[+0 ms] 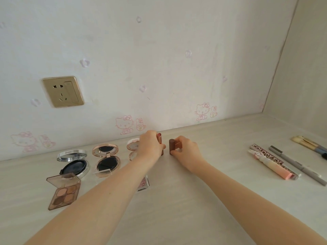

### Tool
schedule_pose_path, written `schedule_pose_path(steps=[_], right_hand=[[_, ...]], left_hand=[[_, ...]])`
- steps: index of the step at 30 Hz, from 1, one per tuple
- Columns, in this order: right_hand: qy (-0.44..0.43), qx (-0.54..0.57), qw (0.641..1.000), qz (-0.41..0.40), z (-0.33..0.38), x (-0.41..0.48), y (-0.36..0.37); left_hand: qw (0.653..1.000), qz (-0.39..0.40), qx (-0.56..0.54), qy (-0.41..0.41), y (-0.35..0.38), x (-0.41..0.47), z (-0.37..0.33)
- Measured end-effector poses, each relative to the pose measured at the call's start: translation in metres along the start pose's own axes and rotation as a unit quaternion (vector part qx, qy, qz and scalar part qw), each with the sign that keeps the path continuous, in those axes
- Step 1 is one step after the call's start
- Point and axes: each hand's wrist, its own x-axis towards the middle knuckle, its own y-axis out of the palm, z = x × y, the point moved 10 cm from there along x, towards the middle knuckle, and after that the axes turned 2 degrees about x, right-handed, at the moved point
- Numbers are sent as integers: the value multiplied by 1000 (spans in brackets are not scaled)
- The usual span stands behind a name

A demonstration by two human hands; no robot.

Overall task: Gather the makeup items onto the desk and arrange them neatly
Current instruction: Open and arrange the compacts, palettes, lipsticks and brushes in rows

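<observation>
Rose-gold lipstick (159, 139) is upright near the back edge of the desk (212, 200), the left hand (150, 147) curled round it. Just beside it, I log the right hand (186, 151) gripping an upright brown lipstick (171, 146).

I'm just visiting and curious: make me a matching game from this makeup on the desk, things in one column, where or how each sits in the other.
Things
1. eyeshadow palette
2. brown lipstick
3. pink lipstick
4. grey pencil

Places
A. lying flat, right side of the desk
B. held by the left hand
C. open, front left
D. upright, held by the right hand

Pairs: 1-C, 2-D, 3-B, 4-A
</observation>
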Motion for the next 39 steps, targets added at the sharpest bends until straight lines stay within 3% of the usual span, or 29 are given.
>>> schedule_pose_path(steps=[4,29,35,39], right_hand=[[-17,-46,999,-12,4,10,6],[-23,-61,998,-20,1,0,-5],[-56,-117,991,-30,8,-23,-27],[-79,-175,981,-21,10,-47,-41]], left_hand=[[1000,-8,7,-7,1,3,4],[998,40,-23,-39,3,-3,2],[993,-36,108,27,-33,-26,-23],[987,-74,122,78,-48,-41,-35]])
